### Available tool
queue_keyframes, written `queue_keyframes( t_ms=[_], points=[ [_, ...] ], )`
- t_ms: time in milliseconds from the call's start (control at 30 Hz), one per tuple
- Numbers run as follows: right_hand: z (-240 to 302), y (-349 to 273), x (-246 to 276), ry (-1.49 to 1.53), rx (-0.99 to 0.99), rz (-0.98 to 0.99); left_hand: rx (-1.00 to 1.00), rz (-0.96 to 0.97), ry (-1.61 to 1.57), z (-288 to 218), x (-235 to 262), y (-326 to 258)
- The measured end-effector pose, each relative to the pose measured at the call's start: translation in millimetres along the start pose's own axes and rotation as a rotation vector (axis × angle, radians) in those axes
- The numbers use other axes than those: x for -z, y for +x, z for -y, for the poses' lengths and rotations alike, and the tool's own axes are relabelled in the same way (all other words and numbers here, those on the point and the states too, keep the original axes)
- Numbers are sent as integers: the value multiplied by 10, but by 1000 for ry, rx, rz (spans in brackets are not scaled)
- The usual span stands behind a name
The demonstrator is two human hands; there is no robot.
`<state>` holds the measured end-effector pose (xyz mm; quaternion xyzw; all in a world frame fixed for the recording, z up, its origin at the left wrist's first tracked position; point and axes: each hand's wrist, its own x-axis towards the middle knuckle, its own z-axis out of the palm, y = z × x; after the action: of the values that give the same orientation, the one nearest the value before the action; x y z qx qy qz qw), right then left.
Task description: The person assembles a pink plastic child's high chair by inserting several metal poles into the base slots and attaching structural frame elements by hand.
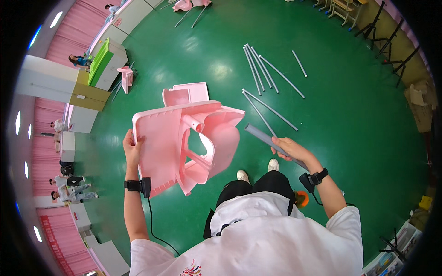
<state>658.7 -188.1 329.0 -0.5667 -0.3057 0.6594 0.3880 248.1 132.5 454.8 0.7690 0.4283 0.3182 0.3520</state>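
Observation:
My left hand [132,149] grips the left edge of a large pink moulded plastic seat [161,142], its fingers partly hidden by the panel. The seat is tilted up off the floor. A round hollow socket [195,124] sticks out of it, and beside that is a wide opening. Closed around a grey tube [260,135], my right hand [290,148] keeps it slanted, its far end just right of the seat and apart from the socket. The tube's rear part runs under my right wrist.
Several thin grey tubes [271,76] lie scattered on the green floor ahead. Another pink plastic piece [198,90] rests beyond the seat. More pink seats with grey legs [125,79] stand farther off. Black stands [391,43] line the right wall, and several people [69,191] are at the left.

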Motion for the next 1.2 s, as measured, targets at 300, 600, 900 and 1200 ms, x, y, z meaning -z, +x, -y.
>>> queue_keyframes(
  t_ms=[300,600,900,1200],
  points=[
    [202,67,-192,29,1,180,22,17,23,-57,-15,77],
    [111,334,-478,-396,97,-292,-22,-60,68,-192,-404,-58],
    [507,218,-277,168,-254,227,12,-116,97,-109,-682,-20],
    [547,330,-181,224,-266,172,69,-108,90,-144,-714,-60]
  ],
)
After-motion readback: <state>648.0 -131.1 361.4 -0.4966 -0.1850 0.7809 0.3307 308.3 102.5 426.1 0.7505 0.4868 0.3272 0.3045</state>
